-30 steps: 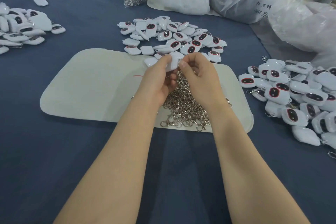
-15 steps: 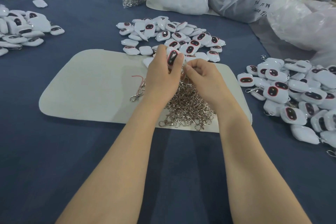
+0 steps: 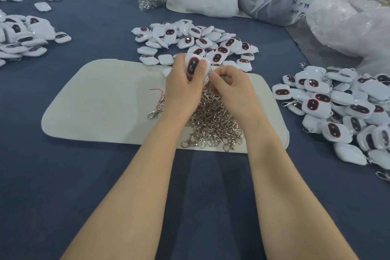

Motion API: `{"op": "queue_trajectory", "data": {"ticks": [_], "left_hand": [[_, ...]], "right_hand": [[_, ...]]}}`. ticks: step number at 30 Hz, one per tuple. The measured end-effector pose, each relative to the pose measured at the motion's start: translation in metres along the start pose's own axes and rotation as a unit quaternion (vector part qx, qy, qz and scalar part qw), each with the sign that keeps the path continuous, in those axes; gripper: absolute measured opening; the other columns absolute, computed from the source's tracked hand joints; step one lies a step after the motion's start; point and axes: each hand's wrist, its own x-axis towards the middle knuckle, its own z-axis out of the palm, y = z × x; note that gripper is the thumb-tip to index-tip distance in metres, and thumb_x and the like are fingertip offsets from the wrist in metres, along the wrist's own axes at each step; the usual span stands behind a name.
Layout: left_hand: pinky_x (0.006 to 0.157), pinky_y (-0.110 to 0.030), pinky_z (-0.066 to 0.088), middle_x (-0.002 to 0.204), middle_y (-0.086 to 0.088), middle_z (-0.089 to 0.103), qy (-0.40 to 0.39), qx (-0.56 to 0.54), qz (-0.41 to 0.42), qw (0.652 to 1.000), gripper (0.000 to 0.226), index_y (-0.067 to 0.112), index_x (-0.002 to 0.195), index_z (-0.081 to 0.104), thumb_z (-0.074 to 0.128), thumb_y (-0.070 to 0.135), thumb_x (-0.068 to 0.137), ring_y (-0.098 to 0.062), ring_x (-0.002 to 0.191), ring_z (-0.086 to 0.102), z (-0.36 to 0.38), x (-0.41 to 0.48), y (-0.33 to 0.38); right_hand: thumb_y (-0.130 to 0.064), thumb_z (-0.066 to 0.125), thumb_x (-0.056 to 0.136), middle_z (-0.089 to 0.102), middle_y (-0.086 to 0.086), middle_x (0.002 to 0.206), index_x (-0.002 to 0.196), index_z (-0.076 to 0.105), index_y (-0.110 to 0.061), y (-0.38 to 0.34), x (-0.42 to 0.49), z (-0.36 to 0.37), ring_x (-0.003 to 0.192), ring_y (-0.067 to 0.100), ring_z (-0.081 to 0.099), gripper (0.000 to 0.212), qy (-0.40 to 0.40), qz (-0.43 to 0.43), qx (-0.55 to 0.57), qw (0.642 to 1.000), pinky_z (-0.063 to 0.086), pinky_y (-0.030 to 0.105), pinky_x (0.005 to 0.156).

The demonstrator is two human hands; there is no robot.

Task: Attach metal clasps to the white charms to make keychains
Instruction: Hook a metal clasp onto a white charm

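White charm (image 3: 193, 65) sits upright in my left hand (image 3: 183, 91), fingers curled round it, long axis pointing away from me. My right hand (image 3: 231, 84) pinches its right edge; any clasp there is hidden. Clasp pile (image 3: 213, 120) lies just below on the pad (image 3: 101, 101).

charms (image 3: 217, 57) white, black-red ovals | clasps (image 3: 213, 120) silver | mat (image 3: 105, 101) cream | table (image 3: 95, 175) navy

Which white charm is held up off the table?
The charm gripped in the left hand, its dark, red-rimmed face toward the camera; all the others lie in heaps on the table.
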Motion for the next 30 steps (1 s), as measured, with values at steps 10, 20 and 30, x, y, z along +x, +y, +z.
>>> {"op": "queue_trajectory", "data": {"ticks": [10, 20, 30], "left_hand": [[0.043, -0.015, 0.045, 0.059, 0.002, 0.059, -0.059, -0.399, -0.349, 0.846, 0.015, 0.010, 0.093, 0.059, 0.051, 0.023, 0.097, -0.003, 0.043, 0.051, -0.013, 0.008, 0.010], [0.041, -0.015, 0.043, 0.068, -0.002, 0.056, -0.033, -0.361, -0.338, 0.868, 0.013, 0.008, 0.094, 0.057, 0.052, 0.020, 0.097, -0.003, 0.043, 0.050, -0.010, 0.007, 0.009], [0.077, -0.033, 0.050, 0.079, 0.008, 0.054, -0.031, -0.033, -0.048, 0.998, 0.012, 0.025, 0.089, 0.043, 0.052, 0.030, 0.096, -0.022, 0.080, 0.063, -0.003, -0.003, 0.008]], "right_hand": [[-0.012, 0.062, 0.090, 0.062, -0.014, 0.084, 0.088, 0.058, -0.024, 0.000, 0.000, 0.012, 0.084, 0.008, 0.061, 0.013, 0.041, -0.074, -0.021, 0.996, 0.049, 0.021, 0.079], [-0.015, 0.060, 0.092, 0.060, -0.015, 0.079, 0.085, 0.056, -0.024, 0.005, 0.000, 0.013, 0.076, 0.002, 0.057, 0.012, 0.040, -0.100, -0.079, 0.991, 0.048, 0.018, 0.075], [-0.017, 0.057, 0.093, 0.063, -0.009, 0.070, 0.078, 0.057, -0.024, 0.006, 0.003, 0.008, 0.068, 0.007, 0.058, 0.016, 0.049, -0.036, -0.057, 0.997, 0.048, 0.025, 0.067]]}}
